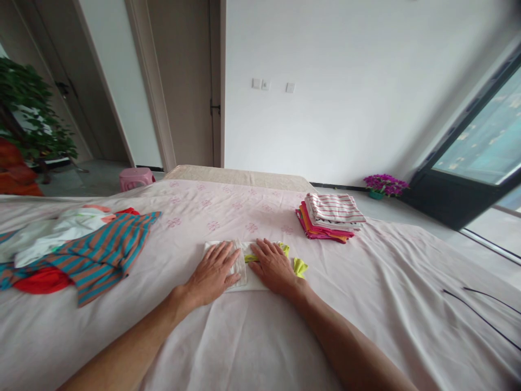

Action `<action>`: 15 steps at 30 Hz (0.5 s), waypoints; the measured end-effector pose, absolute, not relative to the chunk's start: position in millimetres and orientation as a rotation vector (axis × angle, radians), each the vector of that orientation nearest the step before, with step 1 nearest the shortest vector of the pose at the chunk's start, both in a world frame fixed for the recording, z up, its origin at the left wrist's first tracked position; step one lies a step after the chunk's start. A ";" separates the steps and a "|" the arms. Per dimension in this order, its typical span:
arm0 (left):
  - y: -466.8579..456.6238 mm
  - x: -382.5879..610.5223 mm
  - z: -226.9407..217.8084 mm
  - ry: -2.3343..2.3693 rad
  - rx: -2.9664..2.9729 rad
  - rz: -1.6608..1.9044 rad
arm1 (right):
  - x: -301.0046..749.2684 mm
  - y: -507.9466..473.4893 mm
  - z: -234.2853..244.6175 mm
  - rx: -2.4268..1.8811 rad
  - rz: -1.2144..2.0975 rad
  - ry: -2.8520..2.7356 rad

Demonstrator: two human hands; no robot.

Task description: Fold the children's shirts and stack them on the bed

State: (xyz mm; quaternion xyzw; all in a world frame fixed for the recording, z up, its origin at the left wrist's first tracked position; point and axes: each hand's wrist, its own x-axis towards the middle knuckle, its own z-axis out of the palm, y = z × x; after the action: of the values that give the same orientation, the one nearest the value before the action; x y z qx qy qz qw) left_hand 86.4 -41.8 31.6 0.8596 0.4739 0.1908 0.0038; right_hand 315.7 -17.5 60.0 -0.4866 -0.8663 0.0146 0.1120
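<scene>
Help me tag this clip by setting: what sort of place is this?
Probably a room in a home: a flowered pink sheet with a stack of folded clothes on it, and a pink stool beyond.

A pink plastic stool (135, 177) stands near a brown door (181, 81); magenta flowers (387, 183) in a green pot (375, 194) sit near a white wall (325, 125).

A bare left hand (215, 269) and bare right hand (273, 264) partly hide a folded white cloth (255, 281) with lime-green trim (300, 267). Far left of the cloth, a leafy green plant (26, 117) and a blurred orange-red object (14, 168) — unidentifiable — are cut off; far right, thin black cords (482, 316) leave view.
</scene>
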 end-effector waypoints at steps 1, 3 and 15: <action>-43.4 86.0 32.4 1.459 2.687 0.600 | 315.8 -17.2 59.7 -1.426 0.043 -2.543; -44.7 84.5 33.5 1.411 2.653 0.618 | 316.0 -16.9 58.9 -1.427 0.043 -2.544; -35.4 69.4 18.3 1.923 2.359 0.746 | 315.4 -18.7 58.2 -1.435 0.030 -2.546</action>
State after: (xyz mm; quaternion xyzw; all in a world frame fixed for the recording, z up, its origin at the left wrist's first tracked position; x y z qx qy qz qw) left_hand 69.4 -35.4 18.3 0.7529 0.6136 0.2381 0.0041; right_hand 315.4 -18.7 58.2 -0.4880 -0.8659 0.0103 0.1093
